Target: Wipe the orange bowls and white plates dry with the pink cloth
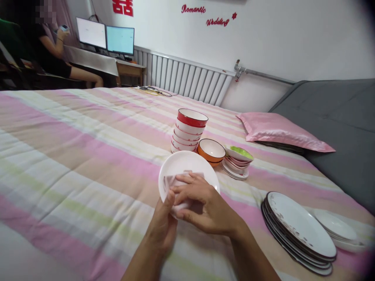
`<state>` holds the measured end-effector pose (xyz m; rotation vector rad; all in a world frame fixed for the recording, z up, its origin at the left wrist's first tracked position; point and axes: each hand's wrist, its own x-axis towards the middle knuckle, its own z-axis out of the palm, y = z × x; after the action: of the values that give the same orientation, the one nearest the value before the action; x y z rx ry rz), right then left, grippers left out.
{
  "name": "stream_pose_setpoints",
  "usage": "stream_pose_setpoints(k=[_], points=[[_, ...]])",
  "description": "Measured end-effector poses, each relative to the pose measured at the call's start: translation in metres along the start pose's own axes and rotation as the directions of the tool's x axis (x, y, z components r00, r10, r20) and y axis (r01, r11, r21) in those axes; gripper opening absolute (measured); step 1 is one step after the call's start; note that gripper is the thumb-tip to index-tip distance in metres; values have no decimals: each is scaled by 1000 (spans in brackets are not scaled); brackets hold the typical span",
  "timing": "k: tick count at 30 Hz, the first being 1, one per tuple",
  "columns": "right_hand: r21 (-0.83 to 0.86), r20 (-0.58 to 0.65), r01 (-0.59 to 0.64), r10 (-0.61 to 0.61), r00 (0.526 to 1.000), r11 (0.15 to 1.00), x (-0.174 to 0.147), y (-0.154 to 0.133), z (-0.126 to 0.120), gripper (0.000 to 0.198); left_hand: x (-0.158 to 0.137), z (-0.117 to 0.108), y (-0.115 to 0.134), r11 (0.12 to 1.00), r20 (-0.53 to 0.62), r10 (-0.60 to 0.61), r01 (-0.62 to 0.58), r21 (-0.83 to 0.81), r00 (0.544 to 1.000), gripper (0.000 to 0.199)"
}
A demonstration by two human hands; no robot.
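Note:
A white plate (178, 160) is tilted towards me above the bed, held at its near left edge by my left hand (164, 220). The thumb lies over the rim while the other fingers are hidden behind the plate. Against the plate's face, my right hand (206, 203) presses a folded pale cloth or tissue (170, 180); which of the two I cannot tell. Just beyond the plate rises a stack of white bowls (187, 136) topped by a red one (191, 120). Beside it sit orange bowls (211, 154).
Small dishes with a green-lined bowl (238, 152) on top are stacked right of the orange bowls. Large oval plates (301, 222) and smaller white dishes (335, 224) lie at right. A pink pillow (284, 130) is near the grey headboard (331, 109). A seated person (55, 50) holds a phone.

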<state>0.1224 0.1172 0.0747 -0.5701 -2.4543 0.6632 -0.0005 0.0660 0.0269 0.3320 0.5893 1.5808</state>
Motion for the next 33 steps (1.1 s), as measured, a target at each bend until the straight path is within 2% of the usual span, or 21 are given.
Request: stream_pose_setpoints(k=[5,9,13,16,21,25,29,33], points=[[-26,91,-25,27,996,999,-5,-6,-11,11,4,5,8,992,-115,36,-49,-114,993,59],[-90,75,-84,91,993,992,-9,-4,-17,7,5,6,18,986,-197,89,-114,-119,976,57],[-156,-19,-123,121,992,980,-10,7,-21,10,5,5,25,985,-273,103,-137,-108,957,55],[-153,-125,-154,136,983,976,-9,18,-18,19,5,3,28,985,-301,104,-141,-103,948,57],[-95,-299,-268,229,926,959,-5,30,-10,35,3,3,26,989,-324,69,-108,-105,944,58],[-125,-411,-286,213,886,950,-4,36,-9,36,0,4,23,993,-307,8,-43,-108,952,62],[-174,-520,-306,177,836,936,-4,43,-12,36,-3,2,22,990,-196,-111,90,-112,974,64],[-217,-537,-276,122,835,936,-7,46,-19,35,-5,0,23,966,-90,-243,232,-116,966,63]])
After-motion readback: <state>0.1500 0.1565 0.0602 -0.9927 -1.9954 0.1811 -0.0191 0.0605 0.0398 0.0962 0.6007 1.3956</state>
